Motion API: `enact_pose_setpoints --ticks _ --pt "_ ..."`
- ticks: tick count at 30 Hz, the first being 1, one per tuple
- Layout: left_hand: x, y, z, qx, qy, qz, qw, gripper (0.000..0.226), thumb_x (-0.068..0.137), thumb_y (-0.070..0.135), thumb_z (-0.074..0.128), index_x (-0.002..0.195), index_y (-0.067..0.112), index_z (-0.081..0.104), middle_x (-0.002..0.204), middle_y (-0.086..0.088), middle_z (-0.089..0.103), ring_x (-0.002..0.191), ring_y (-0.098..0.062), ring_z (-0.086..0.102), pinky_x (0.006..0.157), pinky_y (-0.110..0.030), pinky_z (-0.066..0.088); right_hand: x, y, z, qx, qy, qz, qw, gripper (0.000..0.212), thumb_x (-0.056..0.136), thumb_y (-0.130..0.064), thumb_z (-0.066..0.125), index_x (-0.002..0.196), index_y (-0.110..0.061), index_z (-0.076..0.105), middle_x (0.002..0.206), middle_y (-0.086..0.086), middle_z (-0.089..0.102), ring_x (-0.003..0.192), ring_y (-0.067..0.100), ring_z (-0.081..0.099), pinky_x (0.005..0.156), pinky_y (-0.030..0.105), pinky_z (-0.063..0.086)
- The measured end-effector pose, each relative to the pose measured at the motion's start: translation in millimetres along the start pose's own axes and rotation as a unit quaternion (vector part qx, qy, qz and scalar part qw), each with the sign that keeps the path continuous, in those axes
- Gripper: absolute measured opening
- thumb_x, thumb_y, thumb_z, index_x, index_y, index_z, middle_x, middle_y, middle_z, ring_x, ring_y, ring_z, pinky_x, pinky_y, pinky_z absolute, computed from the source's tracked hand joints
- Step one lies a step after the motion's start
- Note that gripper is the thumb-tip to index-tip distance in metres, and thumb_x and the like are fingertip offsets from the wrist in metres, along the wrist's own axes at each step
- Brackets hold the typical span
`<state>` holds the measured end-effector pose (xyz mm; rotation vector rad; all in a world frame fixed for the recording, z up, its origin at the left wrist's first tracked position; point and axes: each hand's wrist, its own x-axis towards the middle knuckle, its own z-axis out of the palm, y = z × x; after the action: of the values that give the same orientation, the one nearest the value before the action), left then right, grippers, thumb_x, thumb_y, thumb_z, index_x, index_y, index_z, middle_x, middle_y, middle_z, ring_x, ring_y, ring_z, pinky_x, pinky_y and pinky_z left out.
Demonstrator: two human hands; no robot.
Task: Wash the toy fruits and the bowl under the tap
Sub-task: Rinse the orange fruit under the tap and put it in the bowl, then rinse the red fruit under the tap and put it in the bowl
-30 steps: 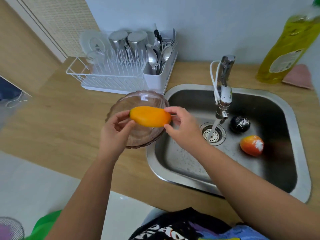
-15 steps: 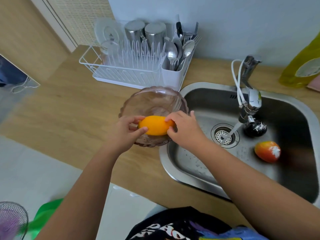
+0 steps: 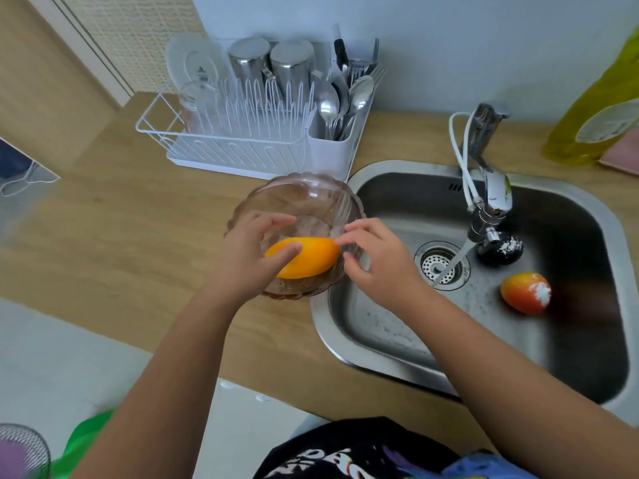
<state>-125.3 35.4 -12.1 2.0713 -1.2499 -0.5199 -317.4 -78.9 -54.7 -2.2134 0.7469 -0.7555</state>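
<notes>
Wooden counter takes up most of what I'm looking at, with the steel sink sunk into it on my right. Behind that there's the white dish rack with two steel cups, a plate and a caddy full of spoons and forks. Big yellow bottle of dish soap in the far right corner; it has a white label but it's too blurry for me to read anything. My shirt has some white lettering at the bottom edge, also not readable.

The tap is running, water going straight into the drain. In the basin there's a black toy fruit right under the spout and a red-orange toy fruit nearer the front, both with white powdery patches.

The clear pinkish bowl sits on the counter right against the sink's left rim. The orange mango toy is lying inside it. Both my arms reach forward over it. My left hand has its fingers curled over the mango's left end. My right hand is at the other end, fingers spread and relaxed, fingertips just at the mango's tip and the bowl's rim.
</notes>
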Motion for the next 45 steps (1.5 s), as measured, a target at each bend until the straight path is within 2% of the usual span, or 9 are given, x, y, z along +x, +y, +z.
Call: enact_pose_setpoints --ticks 5,10,14,18,23,26,34,39,45 --pt "-0.6 59.5 49.8 -0.058 0.023 0.133 0.989 0.018 0.088 0.024 0.068 0.104 0.030 0.071 0.100 0.013 0.068 0.097 -0.005 0.064 0.090 -0.030 0.054 -44.8 31.6 -39.1 -0.014 0.031 0.053 0.998 0.021 0.081 -0.007 0.058 0.089 -0.019 0.074 0.091 -0.004 0.068 0.086 0.007 0.060 0.080 0.018 0.046" --pt "-6.4 112.1 133.5 -0.084 -0.189 0.140 0.968 0.014 0.095 0.020 0.064 0.107 0.025 0.070 0.097 0.014 0.063 0.091 0.000 0.061 0.083 -0.014 0.051 -92.7 75.3 -77.7 -0.014 0.087 0.259 0.962 0.027 0.083 0.000 0.058 0.086 -0.022 0.073 0.082 -0.012 0.066 0.080 0.007 0.060 0.071 0.008 0.040" --pt "-21.7 128.6 226.1 -0.169 -0.353 -0.052 0.919 0.017 0.097 0.019 0.062 0.112 0.025 0.067 0.113 0.005 0.062 0.081 -0.002 0.057 0.073 -0.012 0.047 -116.8 106.8 -107.5 0.048 0.200 0.441 0.874 0.023 0.091 -0.009 0.054 0.093 -0.024 0.071 0.096 -0.004 0.069 0.089 0.012 0.061 0.072 0.020 0.043" --pt "-15.8 136.6 296.7 -0.240 -0.350 -0.208 0.881 0.030 0.100 0.016 0.054 0.129 0.019 0.059 0.117 -0.003 0.061 0.091 -0.012 0.055 0.081 -0.028 0.045 -122.0 137.8 -124.1 0.147 0.329 0.554 0.751 0.030 0.094 -0.020 0.052 0.123 -0.019 0.062 0.128 0.008 0.061 0.112 0.023 0.054 0.093 0.032 0.039" --pt "13.5 151.2 339.4 -0.196 -0.295 -0.155 0.922 0.040 0.102 0.022 0.050 0.142 0.018 0.052 0.139 -0.001 0.053 0.116 -0.014 0.051 0.076 -0.016 0.043 -116.6 159.2 -126.3 0.297 0.352 0.614 0.641 0.051 0.100 -0.014 0.044 0.149 -0.009 0.034 0.148 0.015 0.042 0.133 0.030 0.042 0.094 0.029 0.031" --pt "28.9 154.3 355.9 -0.184 -0.302 -0.138 0.925 0.050 0.101 0.029 0.051 0.150 0.022 0.043 0.152 -0.001 0.045 0.136 -0.018 0.045 0.106 -0.028 0.043 -111.2 166.2 -125.9 0.352 0.366 0.613 0.605 0.049 0.098 -0.015 0.044 0.146 -0.010 0.040 0.141 0.016 0.050 0.125 0.031 0.050 0.099 0.034 0.039" --pt "42.4 138.7 367.6 -0.209 -0.308 -0.116 0.921 0.035 0.091 0.035 0.055 0.125 0.037 0.065 0.133 -0.009 0.062 0.117 -0.024 0.062 0.107 -0.044 0.049 -114.7 174.7 -127.6 0.356 0.326 0.615 0.624 0.029 0.100 -0.023 0.042 0.081 -0.014 0.061 0.077 0.004 0.057 0.066 0.015 0.051 0.061 0.027 0.040" --pt "44.2 142.8 334.8 -0.322 -0.332 -0.159 0.872 0.027 0.106 0.027 0.047 0.126 0.036 0.063 0.131 -0.006 0.059 0.115 -0.027 0.063 0.080 -0.036 0.062 -110.3 171.6 -123.3 0.340 0.297 0.577 0.681 0.026 0.099 -0.035 0.048 0.110 -0.017 0.062 0.095 0.006 0.064 0.074 0.013 0.056 0.061 0.026 0.040" --pt "42.5 134.8 308.0 -0.365 -0.309 -0.159 0.864 0.027 0.106 0.030 0.047 0.120 0.044 0.064 0.138 -0.004 0.054 0.121 -0.028 0.061 0.093 -0.045 0.059 -92.0 160.9 -122.4 0.366 0.256 0.534 0.718 0.034 0.091 -0.046 0.059 0.113 -0.021 0.053 0.109 0.003 0.060 0.100 0.022 0.060 0.072 0.030 0.047"
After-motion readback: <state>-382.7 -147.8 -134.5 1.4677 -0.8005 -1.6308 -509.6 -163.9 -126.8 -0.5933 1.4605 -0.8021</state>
